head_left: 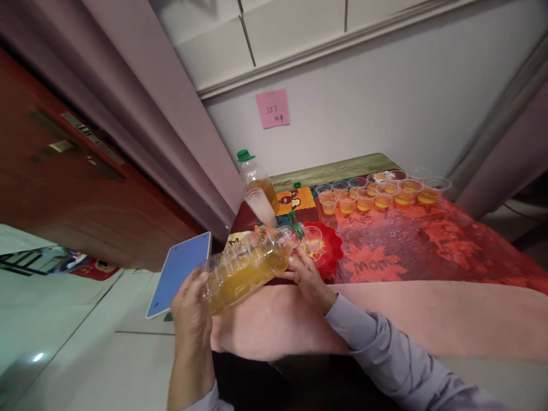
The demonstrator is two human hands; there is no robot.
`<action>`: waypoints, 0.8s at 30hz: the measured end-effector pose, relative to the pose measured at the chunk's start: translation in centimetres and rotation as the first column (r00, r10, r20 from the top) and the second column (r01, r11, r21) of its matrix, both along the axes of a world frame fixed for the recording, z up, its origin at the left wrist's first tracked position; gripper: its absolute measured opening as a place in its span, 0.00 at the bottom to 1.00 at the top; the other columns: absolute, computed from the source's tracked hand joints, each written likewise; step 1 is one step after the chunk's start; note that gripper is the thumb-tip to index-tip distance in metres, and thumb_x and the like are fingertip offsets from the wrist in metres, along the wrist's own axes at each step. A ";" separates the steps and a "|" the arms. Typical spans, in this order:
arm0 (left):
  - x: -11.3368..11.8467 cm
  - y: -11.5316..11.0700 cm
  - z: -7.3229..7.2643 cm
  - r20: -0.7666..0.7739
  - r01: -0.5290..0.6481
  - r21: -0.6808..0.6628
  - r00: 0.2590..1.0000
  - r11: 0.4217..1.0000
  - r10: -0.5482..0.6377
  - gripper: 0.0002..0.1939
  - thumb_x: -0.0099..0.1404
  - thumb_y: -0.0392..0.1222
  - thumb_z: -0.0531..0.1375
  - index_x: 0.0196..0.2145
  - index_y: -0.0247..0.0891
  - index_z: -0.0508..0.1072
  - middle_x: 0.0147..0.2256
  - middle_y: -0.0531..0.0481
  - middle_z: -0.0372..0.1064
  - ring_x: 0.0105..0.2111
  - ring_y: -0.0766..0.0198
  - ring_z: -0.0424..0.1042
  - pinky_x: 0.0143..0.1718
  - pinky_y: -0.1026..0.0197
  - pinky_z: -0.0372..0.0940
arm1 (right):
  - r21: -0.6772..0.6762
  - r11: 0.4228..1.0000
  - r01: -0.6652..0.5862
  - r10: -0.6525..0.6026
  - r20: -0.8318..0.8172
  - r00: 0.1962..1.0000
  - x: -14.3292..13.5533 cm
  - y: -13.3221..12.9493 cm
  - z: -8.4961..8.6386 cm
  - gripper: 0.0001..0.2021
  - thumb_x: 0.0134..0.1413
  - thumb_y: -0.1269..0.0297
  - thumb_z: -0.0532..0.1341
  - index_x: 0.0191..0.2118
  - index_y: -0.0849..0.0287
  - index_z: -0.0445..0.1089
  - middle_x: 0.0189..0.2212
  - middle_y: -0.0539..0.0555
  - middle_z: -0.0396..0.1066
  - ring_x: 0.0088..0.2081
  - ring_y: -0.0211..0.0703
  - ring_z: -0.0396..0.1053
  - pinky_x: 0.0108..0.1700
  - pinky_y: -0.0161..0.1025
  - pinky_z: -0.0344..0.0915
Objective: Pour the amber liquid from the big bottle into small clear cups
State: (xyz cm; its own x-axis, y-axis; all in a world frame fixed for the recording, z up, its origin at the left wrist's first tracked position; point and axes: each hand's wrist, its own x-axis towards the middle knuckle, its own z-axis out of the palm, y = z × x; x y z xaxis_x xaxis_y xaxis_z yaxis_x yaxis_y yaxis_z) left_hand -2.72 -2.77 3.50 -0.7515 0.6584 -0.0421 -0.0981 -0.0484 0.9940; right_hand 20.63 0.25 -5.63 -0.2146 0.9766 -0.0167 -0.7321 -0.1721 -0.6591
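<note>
A large clear plastic bottle (246,273) with yellow liquid lies tilted across the table's front edge, its neck towards the right. My left hand (190,308) is wrapped round the bottle's base. Close to the neck, my right hand (309,278) has its fingers against the bottle from below. A green ring handle (295,224) hangs at the neck. Just past the bottle's mouth, a clear plastic cup (314,235) stands in a red scalloped plate (334,257); whether liquid is in that cup I cannot tell.
Behind the bottle stand a tilted stack of clear cups (260,205) and a second, green-capped bottle (250,171). A loose green cap (297,185) lies near the back. Several cups with yellow liquid (405,197) stand in rows at right. A blue board (182,268) is at left.
</note>
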 end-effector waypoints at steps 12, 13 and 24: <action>0.5 0.5 0.7 -0.018 -0.031 -0.007 0.999 0.999 0.031 0.22 0.46 0.41 0.76 0.42 0.38 0.84 0.39 0.49 0.80 0.41 0.56 0.78 0.53 0.50 0.71 | -0.035 0.999 0.013 -0.013 -0.017 1.000 0.1 0.2 0.0 0.31 0.59 0.49 0.72 0.65 0.46 0.65 0.63 0.54 0.76 0.58 0.52 0.79 0.59 0.57 0.79; 0.6 0.5 0.7 -0.009 -0.030 -0.010 1.000 1.000 0.030 0.23 0.46 0.41 0.76 0.42 0.39 0.84 0.38 0.49 0.80 0.40 0.56 0.77 0.53 0.51 0.71 | -0.033 0.999 0.015 -0.016 -0.016 1.000 0.1 0.3 0.0 0.30 0.59 0.49 0.71 0.64 0.46 0.65 0.63 0.54 0.75 0.58 0.52 0.79 0.59 0.57 0.79; 1.1 0.6 1.4 -0.049 -0.061 -0.040 0.997 0.997 0.059 0.24 0.44 0.42 0.77 0.41 0.39 0.84 0.38 0.49 0.80 0.41 0.55 0.78 0.52 0.50 0.72 | -0.021 1.000 0.004 -0.005 -0.018 1.000 0.1 0.3 0.1 0.30 0.60 0.48 0.71 0.64 0.48 0.66 0.62 0.55 0.77 0.57 0.53 0.80 0.59 0.59 0.79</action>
State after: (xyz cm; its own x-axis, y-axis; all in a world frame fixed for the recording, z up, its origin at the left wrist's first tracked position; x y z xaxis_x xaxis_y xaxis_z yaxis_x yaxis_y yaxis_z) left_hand -1.65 -2.19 4.92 -0.7912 0.6108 -0.0318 -0.0489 -0.0114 0.9987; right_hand 20.71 0.56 -5.54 -0.2105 0.9770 -0.0337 -0.7447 -0.1826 -0.6420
